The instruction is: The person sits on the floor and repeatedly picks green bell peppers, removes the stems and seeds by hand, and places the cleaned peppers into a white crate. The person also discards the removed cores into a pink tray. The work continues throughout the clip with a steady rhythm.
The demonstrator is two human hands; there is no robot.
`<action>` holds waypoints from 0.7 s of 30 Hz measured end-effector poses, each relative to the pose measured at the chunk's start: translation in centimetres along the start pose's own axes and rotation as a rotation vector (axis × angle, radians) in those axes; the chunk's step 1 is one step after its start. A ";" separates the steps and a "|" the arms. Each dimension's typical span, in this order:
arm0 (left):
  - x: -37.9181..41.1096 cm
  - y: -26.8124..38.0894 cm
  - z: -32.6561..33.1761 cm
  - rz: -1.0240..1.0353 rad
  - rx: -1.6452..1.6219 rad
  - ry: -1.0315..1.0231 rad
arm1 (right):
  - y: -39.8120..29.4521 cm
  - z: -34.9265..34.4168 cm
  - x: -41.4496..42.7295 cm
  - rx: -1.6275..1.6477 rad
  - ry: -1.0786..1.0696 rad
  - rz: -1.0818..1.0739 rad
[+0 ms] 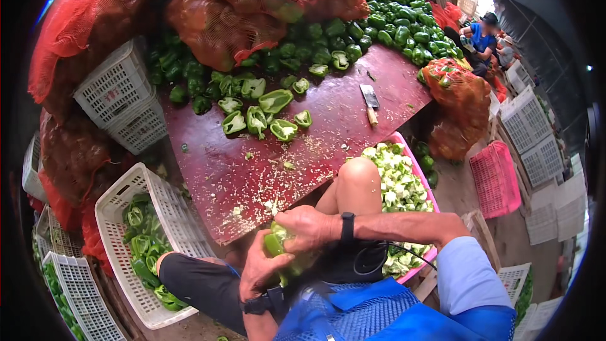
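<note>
Over my lap, just off the near edge of the red table point(303, 161), my left hand point(265, 258) is closed around a green bell pepper piece point(274, 245). My right hand point(310, 229) presses on the same pepper from the other side, its fingers at the pale inside. Cut pepper halves point(276, 101) lie on the table with scattered seeds. A cleaver with a wooden handle point(370, 104) rests flat towards the table's right side. Beside my right knee stands a pink crate of pepper cores point(436, 199). The white crate point(177, 218) at my left holds opened green peppers point(147, 246).
Whole green peppers point(402, 19) are heaped along the table's far side, with red mesh sacks point(227, 23) piled there. White crates point(116, 87) are stacked at the left. A filled mesh sack point(454, 109) and an upright pink basket point(494, 180) stand right. Other people point(483, 40) sit far right.
</note>
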State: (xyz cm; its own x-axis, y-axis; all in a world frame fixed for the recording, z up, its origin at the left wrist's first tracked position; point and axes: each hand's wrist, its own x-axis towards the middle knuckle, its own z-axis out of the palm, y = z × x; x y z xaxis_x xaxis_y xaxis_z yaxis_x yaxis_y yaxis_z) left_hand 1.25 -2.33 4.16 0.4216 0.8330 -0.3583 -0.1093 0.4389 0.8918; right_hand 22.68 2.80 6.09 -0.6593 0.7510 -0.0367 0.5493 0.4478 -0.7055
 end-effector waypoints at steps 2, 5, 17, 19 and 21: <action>0.0 -0.1 -0.3 0.000 -0.068 -0.021 | -0.2 -1.3 -0.2 0.203 -0.122 0.016; -0.1 -0.1 -0.2 0.062 -0.234 -0.057 | -1.1 -3.6 -0.3 0.585 -0.134 0.040; -0.1 1.4 2.7 0.258 -0.528 -0.040 | 2.7 -18.6 -16.3 -0.312 0.178 0.572; -0.1 1.5 3.0 0.235 -0.502 -0.038 | 3.1 -18.4 -18.3 -0.602 -0.015 0.698; 0.4 1.6 3.4 0.216 -0.499 -0.040 | 3.1 -16.4 -17.5 -0.635 0.421 0.443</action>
State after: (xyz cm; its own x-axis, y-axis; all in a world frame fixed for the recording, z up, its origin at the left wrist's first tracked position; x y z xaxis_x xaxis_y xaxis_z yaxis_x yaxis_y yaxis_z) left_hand 4.32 -2.48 6.35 0.3755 0.9126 -0.1617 -0.6068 0.3739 0.7015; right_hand 44.37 -1.04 16.14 -0.1431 0.9799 0.1391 0.9739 0.1645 -0.1567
